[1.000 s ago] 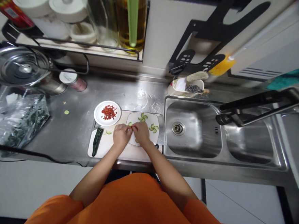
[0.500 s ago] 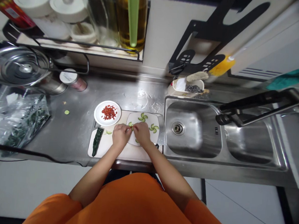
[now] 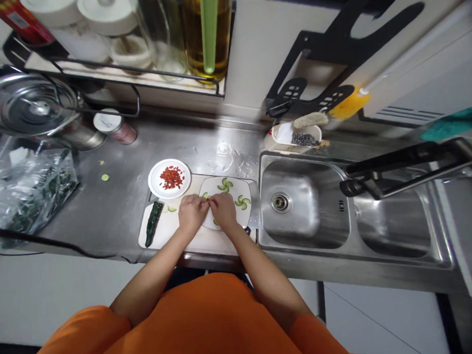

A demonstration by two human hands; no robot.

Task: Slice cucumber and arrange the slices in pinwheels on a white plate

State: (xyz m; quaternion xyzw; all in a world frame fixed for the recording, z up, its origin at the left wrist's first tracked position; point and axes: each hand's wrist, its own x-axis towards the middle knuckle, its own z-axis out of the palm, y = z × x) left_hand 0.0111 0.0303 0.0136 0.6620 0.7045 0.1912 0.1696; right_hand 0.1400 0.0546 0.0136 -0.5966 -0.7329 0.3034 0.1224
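We're holding left hand (image 3: 193,215) and right hand (image 3: 223,210) close together at the plate (image 3: 241,217), whether either grip is pinching anything we cannot tell, apparently arranging cucumber slices (image 3: 224,186) on it, next probably needing light, exact placing.

There are two hands, the left hand (image 3: 193,215) and the right hand (image 3: 224,211); one square plate (image 3: 235,217); two green slice clusters (image 3: 224,185) in full view, others partly hidden; one round plate (image 3: 152,179); red berries (image 3: 172,178) too small to count; one cutting board (image 3: 171,237); one cucumber length (image 3: 153,225); two sink basins (image 3: 307,228); one faucet (image 3: 394,161).
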